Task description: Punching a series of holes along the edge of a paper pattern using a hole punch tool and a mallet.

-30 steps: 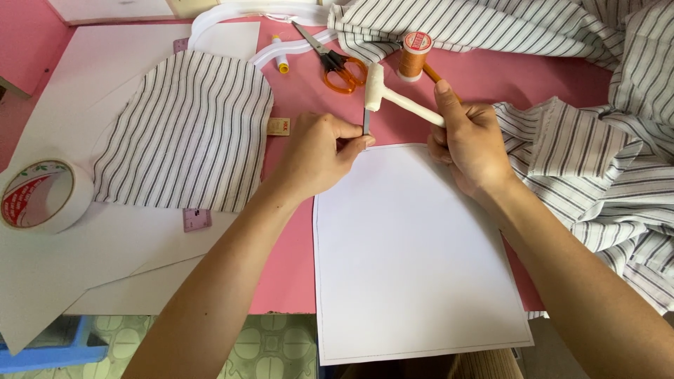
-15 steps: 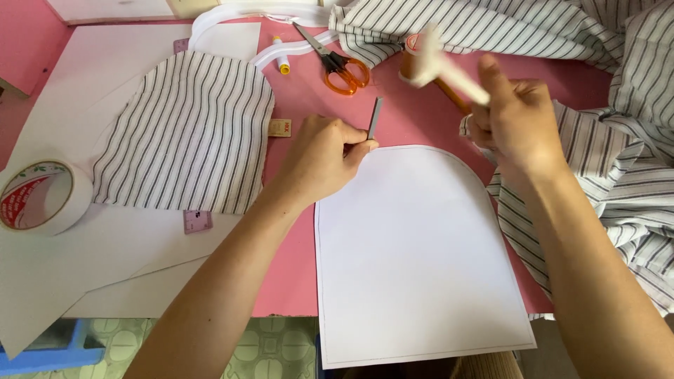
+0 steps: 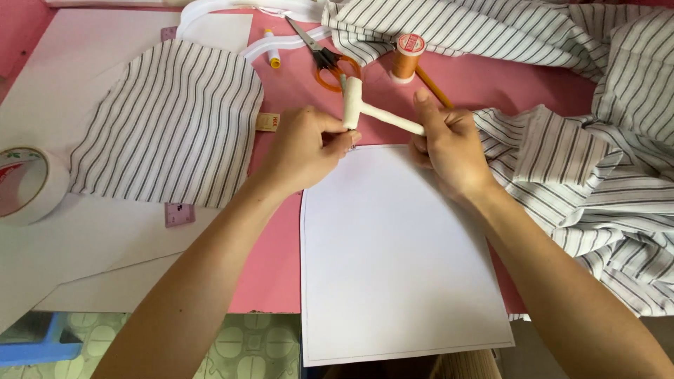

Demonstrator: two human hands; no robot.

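Right hand point(image 3: 449, 144) gripping white mallet point(image 3: 365, 109), left hand point(image 3: 305, 144) pinching punch

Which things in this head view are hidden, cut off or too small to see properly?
- Metal punch: almost hidden by the left hand and the white mallet head.
- Mallet handle end: hidden inside the right hand.
- Tape roll: cut by the left edge.
- Scissors: one loop behind the mallet.
- Small label: print too small.

Two bare forearms enter from the lower frame; the left hand point(image 3: 305, 147) and right hand point(image 3: 449, 144) wear no sleeves, gloves, rings or watches.
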